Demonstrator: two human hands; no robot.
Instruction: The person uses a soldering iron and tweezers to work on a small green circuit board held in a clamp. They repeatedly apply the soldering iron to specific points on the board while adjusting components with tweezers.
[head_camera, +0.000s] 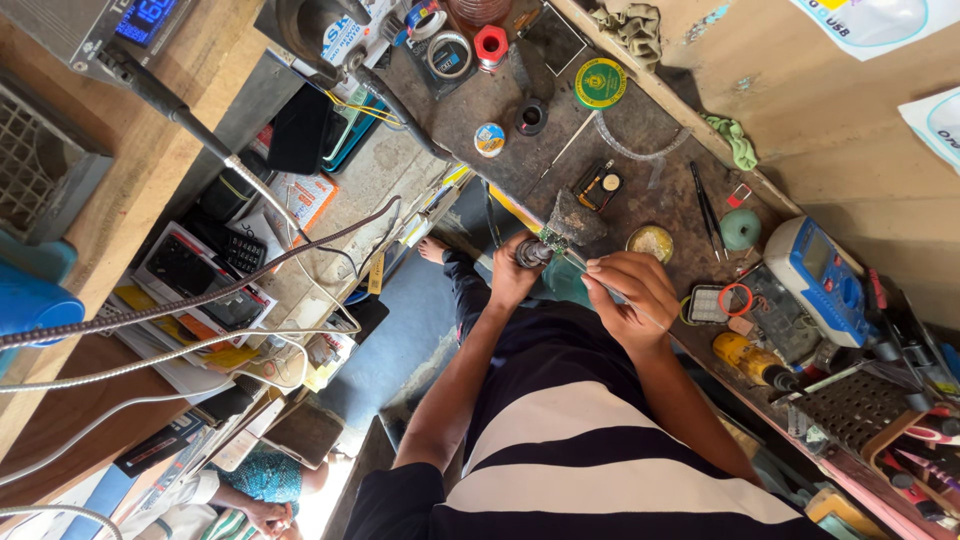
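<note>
While I watch through the head camera, I see the left hand (512, 275) wrapped around a small dark cylindrical part (531, 253), its fingers curled shut on it at the near edge of the table (520, 165). A little green circuit board (551, 240) sits just above that part, touching it, over a ragged dark pad (577, 218). The right hand (630, 295) is close beside, its fingers pressed together on a thin metal tool (575, 259) whose tip reaches toward the board. Just beyond the hands I make out a round yellow tin (651, 242) and a small black device with a dial (598, 184). Farther right lie a blue and white meter (822, 280) and a yellow-handled tool (752, 361). A green round tin (600, 83) and a red spool (490, 45) rest at the far end. Another person's hand (262, 515) shows at the lower left, well apart.
</note>
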